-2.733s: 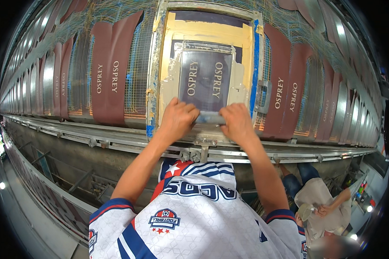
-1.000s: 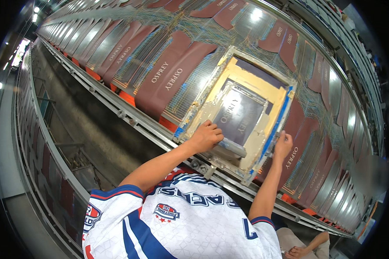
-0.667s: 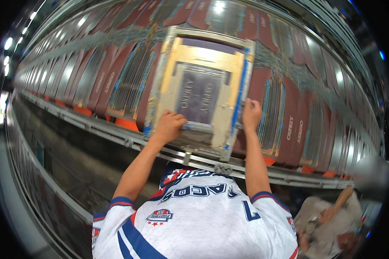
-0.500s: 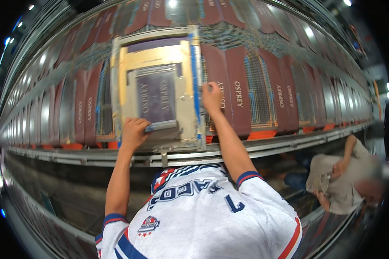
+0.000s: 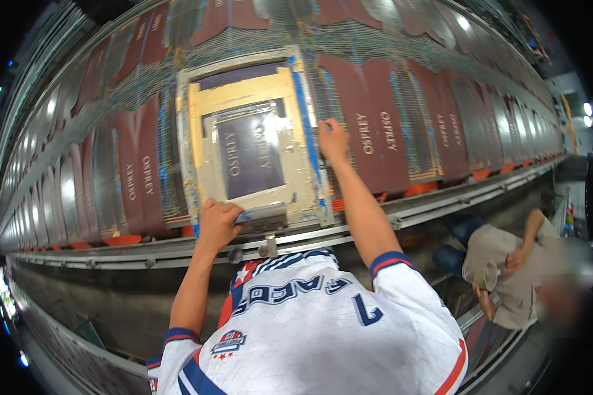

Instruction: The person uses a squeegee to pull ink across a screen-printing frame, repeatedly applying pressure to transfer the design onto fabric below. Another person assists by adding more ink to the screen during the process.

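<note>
A rectangular screen-printing frame point(image 5: 185, 158) lies on the long printing table in front of me. Yellow and beige tape surrounds its dark printing window point(image 5: 252, 151), where pale lettering shows. My left hand point(image 5: 219, 224) is closed on the left end of a squeegee point(image 5: 263, 213), which rests across the screen's near end. On the far side of the window from it, my right hand point(image 5: 334, 139) has its fingers curled at the frame's right rail, beside a strip of blue tape point(image 5: 303, 105). What its fingertips press on is partly hidden.
Maroon fabric pieces point(image 5: 366, 85) with pale lettering lie in rows along the table, on both sides of the frame. A metal rail point(image 5: 435, 209) runs along the near edge. At the lower right another person point(image 5: 501, 263) holds a cup-like container point(image 5: 485, 275).
My view has tilted, so the table slants up to the right. Both hands keep their places, the left on the squeegee at the near end, the right at the frame's right rail.
</note>
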Demonstrator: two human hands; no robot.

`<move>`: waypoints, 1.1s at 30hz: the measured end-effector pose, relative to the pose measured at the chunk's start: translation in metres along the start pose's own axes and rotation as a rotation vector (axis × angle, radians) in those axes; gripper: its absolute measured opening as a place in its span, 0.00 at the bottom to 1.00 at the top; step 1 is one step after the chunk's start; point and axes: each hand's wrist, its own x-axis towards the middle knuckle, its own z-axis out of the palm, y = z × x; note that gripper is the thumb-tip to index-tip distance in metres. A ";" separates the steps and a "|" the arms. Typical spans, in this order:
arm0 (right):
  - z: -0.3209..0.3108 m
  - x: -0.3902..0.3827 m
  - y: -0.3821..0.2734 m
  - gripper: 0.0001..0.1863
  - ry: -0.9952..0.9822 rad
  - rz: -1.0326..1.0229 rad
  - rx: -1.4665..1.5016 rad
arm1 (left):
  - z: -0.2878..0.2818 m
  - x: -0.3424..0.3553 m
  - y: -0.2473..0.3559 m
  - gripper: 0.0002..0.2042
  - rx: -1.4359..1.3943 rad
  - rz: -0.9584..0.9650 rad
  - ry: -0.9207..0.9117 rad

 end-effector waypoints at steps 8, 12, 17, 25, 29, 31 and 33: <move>-0.064 -0.042 0.007 0.22 -0.137 0.157 0.079 | -0.006 0.069 -0.050 0.12 -0.005 -0.011 -0.070; -0.120 -0.098 0.051 0.17 -0.124 -0.087 -0.074 | -0.020 0.138 -0.087 0.10 0.000 0.013 -0.017; -0.165 -0.158 0.073 0.15 -0.191 -0.298 -0.221 | -0.029 0.216 -0.129 0.14 -0.063 -0.011 -0.006; -0.159 -0.200 0.081 0.13 -0.259 -0.368 -0.226 | -0.038 0.181 -0.107 0.11 -0.099 0.038 0.061; -0.153 -0.214 0.101 0.15 -0.200 -0.434 -0.307 | -0.038 0.104 -0.055 0.12 -0.015 0.054 0.009; -0.150 -0.211 0.098 0.16 -0.152 -0.449 -0.315 | -0.033 0.066 -0.030 0.13 0.010 0.042 -0.007; -0.146 -0.214 0.104 0.19 -0.139 -0.470 -0.325 | -0.025 0.036 -0.017 0.14 -0.005 0.030 -0.007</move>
